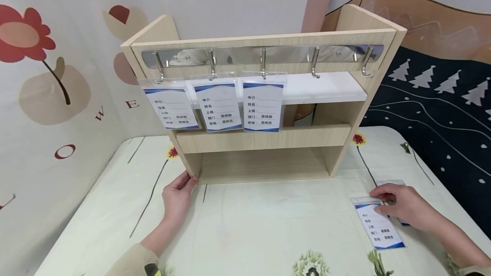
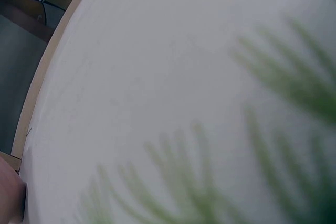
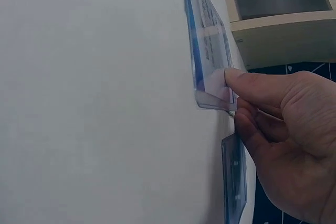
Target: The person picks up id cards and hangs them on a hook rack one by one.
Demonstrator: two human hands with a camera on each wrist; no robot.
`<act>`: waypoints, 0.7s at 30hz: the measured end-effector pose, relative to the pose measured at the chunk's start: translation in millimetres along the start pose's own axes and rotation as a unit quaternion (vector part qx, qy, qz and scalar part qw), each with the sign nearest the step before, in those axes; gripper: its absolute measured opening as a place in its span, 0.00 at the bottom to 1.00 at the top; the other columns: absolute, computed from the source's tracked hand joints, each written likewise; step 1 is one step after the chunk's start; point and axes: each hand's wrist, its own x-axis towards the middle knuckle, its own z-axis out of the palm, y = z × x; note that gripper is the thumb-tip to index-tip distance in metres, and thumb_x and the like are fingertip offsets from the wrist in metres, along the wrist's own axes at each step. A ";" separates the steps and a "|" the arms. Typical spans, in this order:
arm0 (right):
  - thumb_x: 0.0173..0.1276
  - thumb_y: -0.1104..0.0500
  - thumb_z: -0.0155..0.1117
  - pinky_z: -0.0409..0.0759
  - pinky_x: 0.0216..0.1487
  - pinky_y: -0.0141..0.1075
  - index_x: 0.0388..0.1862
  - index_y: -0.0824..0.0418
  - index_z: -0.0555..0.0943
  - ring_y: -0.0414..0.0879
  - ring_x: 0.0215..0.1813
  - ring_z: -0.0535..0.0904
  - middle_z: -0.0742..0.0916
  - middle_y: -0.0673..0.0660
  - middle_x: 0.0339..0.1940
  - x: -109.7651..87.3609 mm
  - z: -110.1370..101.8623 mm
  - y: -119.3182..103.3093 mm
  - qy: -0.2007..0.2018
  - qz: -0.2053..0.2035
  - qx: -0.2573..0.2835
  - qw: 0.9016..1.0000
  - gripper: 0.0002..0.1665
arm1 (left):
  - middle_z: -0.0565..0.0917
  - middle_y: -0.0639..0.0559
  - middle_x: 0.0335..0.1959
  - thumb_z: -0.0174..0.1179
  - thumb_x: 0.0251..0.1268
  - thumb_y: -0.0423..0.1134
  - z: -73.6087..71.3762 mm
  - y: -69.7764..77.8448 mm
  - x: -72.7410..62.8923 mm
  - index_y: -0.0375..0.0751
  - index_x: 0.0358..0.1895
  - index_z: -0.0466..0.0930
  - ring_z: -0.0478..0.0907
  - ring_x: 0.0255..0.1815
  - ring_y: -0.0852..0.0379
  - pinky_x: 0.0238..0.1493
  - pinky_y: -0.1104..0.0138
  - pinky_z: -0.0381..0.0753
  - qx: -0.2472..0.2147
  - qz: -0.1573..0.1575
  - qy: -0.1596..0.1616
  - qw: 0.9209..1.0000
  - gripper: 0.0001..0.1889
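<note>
Three clear badge sleeves [image 1: 264, 107] hung on the wooden rack's [image 1: 264, 139] left three hooks [image 1: 263, 61], a printed card inside each. My right hand [image 1: 408, 205] had fingers nearly closed, pinching the top corner of a fourth sleeve [image 1: 377, 225], card inside, at the tabletop [image 1: 249, 225] right of the rack. Fifth sleeve [image 3: 234, 179] lay just beside. My left hand [image 1: 177, 195] held the rack's lower left edge, fingertips partly hidden.
</note>
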 end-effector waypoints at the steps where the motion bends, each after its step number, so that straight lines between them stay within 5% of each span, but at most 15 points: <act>1: 0.57 0.62 0.80 0.79 0.39 0.28 0.50 0.64 0.86 0.40 0.42 0.77 0.86 0.56 0.48 0.9 -0.3 -0.7 -0.002 -0.003 -0.001 1.000 0.22 | 0.80 0.33 0.62 0.62 0.74 0.32 -0.7 -0.3 0.0 0.31 0.67 0.77 0.82 0.49 0.71 0.48 0.81 0.81 0.000 0.000 0.000 1.000 0.21; 10: 0.56 0.63 0.80 0.76 0.36 0.29 0.50 0.66 0.85 0.44 0.40 0.74 0.84 0.53 0.43 -1.4 -6.4 1.3 -0.014 0.014 -0.023 1.000 0.22 | 0.81 0.34 0.60 0.63 0.72 0.29 8.9 1.8 4.5 0.30 0.65 0.78 0.83 0.49 0.70 0.49 0.77 0.83 -0.018 0.007 -0.006 1.000 0.20; 21: 0.56 0.66 0.79 0.77 0.34 0.30 0.46 0.66 0.85 0.40 0.37 0.73 0.84 0.50 0.38 8.1 -7.0 -7.0 -0.036 -0.022 -0.024 0.999 0.18 | 0.81 0.33 0.60 0.63 0.72 0.30 1.6 -0.2 3.3 0.29 0.65 0.78 0.82 0.46 0.74 0.47 0.79 0.82 -0.004 0.002 0.008 1.000 0.21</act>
